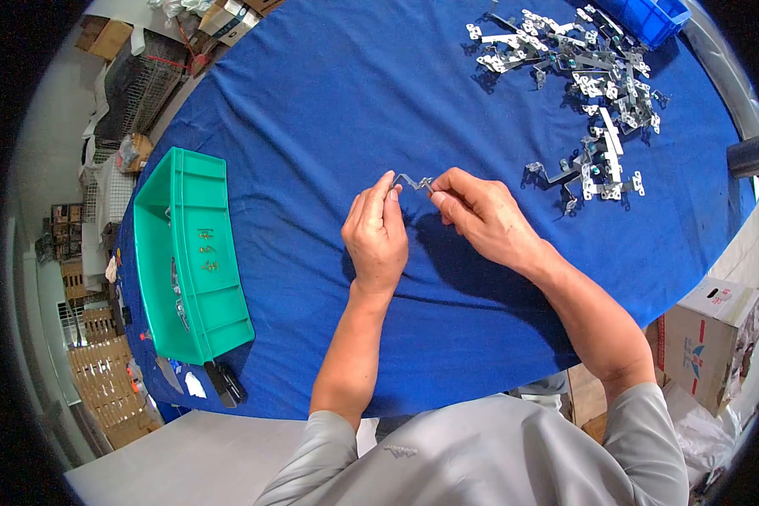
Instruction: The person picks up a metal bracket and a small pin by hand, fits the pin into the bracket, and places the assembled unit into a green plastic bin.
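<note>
A small bent metal bracket is held up between my two hands over the blue cloth. The fingertips of my left hand pinch its left end. At its right end, the thumb and forefinger of my right hand are closed on it. To the left stands a green plastic bin with a few metal parts inside, partly hidden by its wall. A heap of similar metal brackets lies at the upper right, spreading down toward my right hand.
The blue cloth covers the table. A blue bin stands at the top right corner. Beside the green bin's near end lies a black object. A cardboard box sits beyond the table's right edge.
</note>
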### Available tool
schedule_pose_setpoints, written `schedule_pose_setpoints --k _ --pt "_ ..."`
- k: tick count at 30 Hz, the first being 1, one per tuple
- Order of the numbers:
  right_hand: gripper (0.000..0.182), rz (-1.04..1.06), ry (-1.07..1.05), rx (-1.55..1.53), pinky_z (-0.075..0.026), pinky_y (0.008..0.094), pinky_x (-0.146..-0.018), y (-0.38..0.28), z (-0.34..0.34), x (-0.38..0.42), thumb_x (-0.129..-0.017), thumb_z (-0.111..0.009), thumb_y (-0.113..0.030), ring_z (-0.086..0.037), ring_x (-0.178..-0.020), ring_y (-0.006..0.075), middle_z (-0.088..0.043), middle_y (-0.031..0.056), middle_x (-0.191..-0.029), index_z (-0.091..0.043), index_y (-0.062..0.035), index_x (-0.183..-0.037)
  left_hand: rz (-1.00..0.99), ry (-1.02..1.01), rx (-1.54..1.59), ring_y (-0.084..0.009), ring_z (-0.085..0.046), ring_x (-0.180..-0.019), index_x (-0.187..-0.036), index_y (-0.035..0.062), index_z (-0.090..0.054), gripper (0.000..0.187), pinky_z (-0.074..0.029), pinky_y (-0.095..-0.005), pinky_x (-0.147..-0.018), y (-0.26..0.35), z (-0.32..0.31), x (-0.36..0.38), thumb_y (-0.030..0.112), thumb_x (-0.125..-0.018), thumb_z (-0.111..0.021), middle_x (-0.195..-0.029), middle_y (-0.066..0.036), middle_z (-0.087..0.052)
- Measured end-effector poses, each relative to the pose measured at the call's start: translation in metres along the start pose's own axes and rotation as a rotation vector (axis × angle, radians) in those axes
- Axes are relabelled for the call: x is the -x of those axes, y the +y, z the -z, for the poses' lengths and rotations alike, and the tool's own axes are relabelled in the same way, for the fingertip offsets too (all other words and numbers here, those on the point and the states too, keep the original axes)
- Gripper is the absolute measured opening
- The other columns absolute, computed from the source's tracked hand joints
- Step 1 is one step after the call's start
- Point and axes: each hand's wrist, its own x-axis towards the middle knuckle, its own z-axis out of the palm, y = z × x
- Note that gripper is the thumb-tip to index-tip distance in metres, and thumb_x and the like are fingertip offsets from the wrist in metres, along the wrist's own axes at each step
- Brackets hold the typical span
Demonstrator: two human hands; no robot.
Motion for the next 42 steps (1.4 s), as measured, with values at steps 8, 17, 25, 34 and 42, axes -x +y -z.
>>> schedule_pose_setpoints --k 8,17,25,34,42 --pt "0.019 -0.006 0.011 0.021 -0.047 0.0427 -0.058 -0.002 0.000 0.001 -0.101 -0.062 -0.017 -0.064 -0.061 0.0326 -0.062 0.0183 -0.069 -0.063 0.0008 -0.097 0.002 -0.016 0.008 -0.0245 -0.076 -0.089 -0.111 -0.0034 -0.073 0.018 -0.059 -0.0345 -0.079 -0.002 0.000 0.001 -0.002 -0.098 -0.061 -0.098 -0.016 -0.076" --pt "0.018 0.034 0.061 0.147 -0.049 0.0438 -0.060 -0.008 0.005 0.000 -0.099 -0.064 -0.016 -0.064 -0.065 0.0350 -0.064 0.0196 -0.074 -0.063 0.0011 -0.095 -0.064 -0.014 -0.034 -0.0276 -0.074 -0.090 -0.110 -0.0020 -0.074 0.021 -0.058 -0.0361 -0.080 0.001 0.001 0.000 -0.005 -0.092 -0.063 -0.099 -0.016 -0.076" --pt "0.016 0.009 0.060 0.159 -0.053 0.0448 -0.066 0.002 0.005 -0.001 -0.096 -0.067 -0.013 -0.069 -0.074 0.0359 -0.068 0.0211 -0.081 -0.062 0.0015 -0.100 -0.141 -0.001 -0.093 -0.0310 -0.070 -0.088 -0.111 -0.0001 -0.076 0.026 -0.056 -0.0397 -0.081 0.002 0.002 -0.001 -0.008 -0.088 -0.067 -0.099 -0.016 -0.075" --pt "0.018 -0.076 -0.013 0.037 -0.050 0.0392 -0.063 0.001 0.007 -0.002 -0.096 -0.067 -0.013 -0.064 -0.068 0.0265 -0.066 0.0138 -0.078 -0.063 0.0013 -0.106 -0.252 -0.022 -0.133 -0.0283 -0.068 -0.087 -0.112 0.0040 -0.077 0.033 -0.055 -0.0384 -0.078 0.005 0.002 -0.001 -0.010 -0.084 -0.069 -0.101 -0.013 -0.074" --pt "0.015 0.109 0.256 0.032 -0.048 0.0373 -0.065 0.006 0.002 -0.006 -0.101 -0.063 -0.014 -0.060 -0.072 0.0206 -0.060 0.0087 -0.077 -0.062 0.0000 -0.103 -0.261 -0.026 -0.073 -0.0251 -0.070 -0.082 -0.113 0.0027 -0.077 0.030 -0.057 -0.0344 -0.071 0.001 -0.001 -0.001 -0.009 -0.087 -0.067 -0.101 -0.014 -0.075"
